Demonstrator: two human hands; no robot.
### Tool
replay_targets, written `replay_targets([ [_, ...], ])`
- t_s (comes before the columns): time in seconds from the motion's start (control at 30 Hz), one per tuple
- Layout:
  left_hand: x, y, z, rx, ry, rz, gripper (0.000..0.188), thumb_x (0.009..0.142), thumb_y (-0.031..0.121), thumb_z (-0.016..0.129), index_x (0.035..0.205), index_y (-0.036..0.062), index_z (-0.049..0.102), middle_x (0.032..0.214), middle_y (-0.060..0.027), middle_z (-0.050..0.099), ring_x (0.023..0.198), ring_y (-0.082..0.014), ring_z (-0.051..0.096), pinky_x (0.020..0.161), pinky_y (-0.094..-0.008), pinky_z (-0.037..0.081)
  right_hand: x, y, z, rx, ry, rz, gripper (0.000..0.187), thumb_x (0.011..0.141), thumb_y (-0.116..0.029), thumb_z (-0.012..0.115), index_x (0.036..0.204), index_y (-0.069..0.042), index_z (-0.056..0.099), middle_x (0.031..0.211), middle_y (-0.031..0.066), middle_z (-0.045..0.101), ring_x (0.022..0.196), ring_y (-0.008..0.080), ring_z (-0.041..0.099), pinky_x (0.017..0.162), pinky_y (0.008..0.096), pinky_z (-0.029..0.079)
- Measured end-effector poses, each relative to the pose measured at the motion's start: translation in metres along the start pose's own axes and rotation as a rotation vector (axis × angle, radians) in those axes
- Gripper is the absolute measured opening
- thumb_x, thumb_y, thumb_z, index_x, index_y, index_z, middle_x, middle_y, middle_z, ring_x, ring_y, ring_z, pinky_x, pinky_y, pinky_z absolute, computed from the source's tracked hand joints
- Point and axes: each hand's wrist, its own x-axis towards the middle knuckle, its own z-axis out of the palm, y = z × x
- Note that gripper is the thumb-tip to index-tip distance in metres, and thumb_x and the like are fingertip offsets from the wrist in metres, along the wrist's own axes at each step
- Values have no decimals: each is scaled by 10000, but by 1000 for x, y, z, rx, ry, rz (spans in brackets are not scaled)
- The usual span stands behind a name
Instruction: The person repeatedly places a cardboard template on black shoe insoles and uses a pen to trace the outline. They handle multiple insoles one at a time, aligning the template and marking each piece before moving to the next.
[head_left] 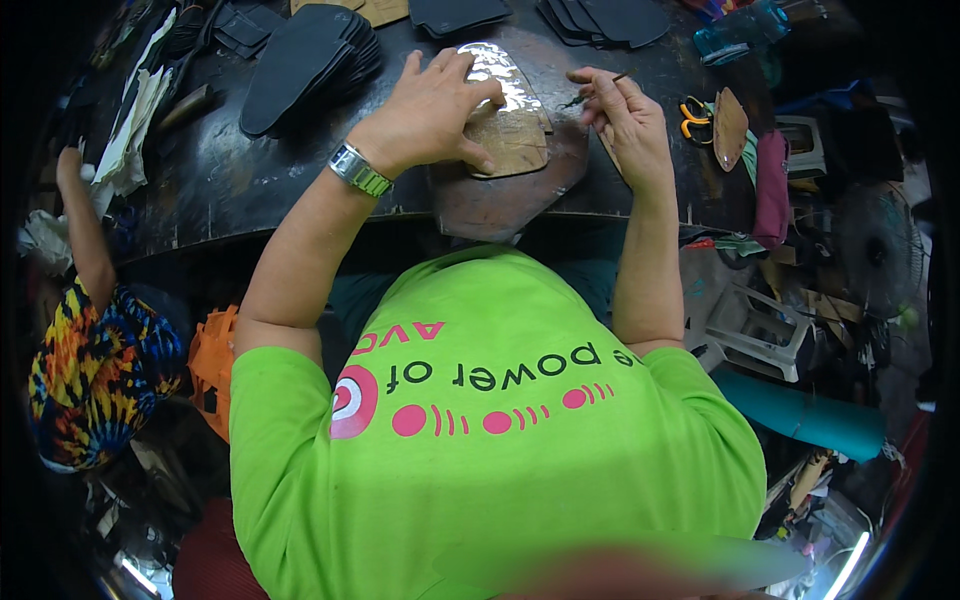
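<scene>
A sole-shaped tan pattern piece (pixel 510 145), its far part glossy with reflected light, lies on a worn brown board (pixel 470 212) at the near table edge. My left hand (pixel 430 112), a metal watch on its wrist, has its fingers spread over the left side of the pattern, with thumb and fingertips touching it. To the right, my right hand (pixel 632 125) is raised beside the pattern, its fingers pinched round a thin dark tool (pixel 621 77). Most of that tool is hidden by the fingers, and its exact kind cannot be made out.
Stacked black sole-shaped pieces (pixel 310 70) lie at the far left, with more black pieces (pixel 605 20) at the back. Orange-handled scissors (pixel 695 120), a tan oval piece (pixel 730 130) and a blue bottle (pixel 740 35) lie right. Another person's arm (pixel 88 220) reaches the table's left end.
</scene>
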Motion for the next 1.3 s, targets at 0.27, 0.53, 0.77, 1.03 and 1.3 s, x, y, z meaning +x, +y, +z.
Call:
replay_targets([
  [0.27, 4, -6, 1, -168, -152, -23, 796, 664, 479, 887, 1352, 214, 588, 1512, -272, 420, 1360, -398, 466, 1146, -428, 358, -8, 0, 5, 48, -102, 114, 148, 989, -22, 603, 1116, 43, 642, 1021, 99, 691, 887, 171, 724, 824, 274, 586],
  [0.53, 3, -6, 4, -153, -132, -15, 877, 649, 519, 869, 1441, 330, 544, 1519, -278, 410, 1321, -444, 500, 1105, -469, 421, -7, 0, 20, -408, -32, -28, 91, 983, -50, 627, 1043, 18, 635, 854, 48, 679, 730, 114, 657, 694, 250, 532],
  [0.77, -1, -9, 13, -128, 44, 44, 794, 679, 474, 868, 1398, 271, 599, 1374, -232, 532, 1265, -374, 538, 1019, -452, 461, 0, -13, 34, -690, -114, -85, 76, 963, -75, 634, 979, -15, 589, 761, 98, 652, 682, 173, 656, 650, 309, 515],
  [1.03, 3, -8, 2, -186, -142, -24, 844, 649, 492, 876, 1419, 321, 575, 1503, -281, 427, 1328, -418, 498, 1087, -459, 424, 9, -22, 33, -735, -147, -38, 83, 956, -71, 631, 1021, -24, 611, 774, 77, 670, 695, 135, 663, 632, 306, 506],
  [1.3, 5, -7, 0, -206, -178, -41, 843, 646, 478, 882, 1415, 315, 580, 1504, -277, 430, 1326, -409, 500, 1087, -448, 425, 20, 13, 33, -135, 41, 30, 61, 1003, -66, 611, 1012, -6, 604, 852, 52, 678, 716, 94, 663, 658, 225, 535],
])
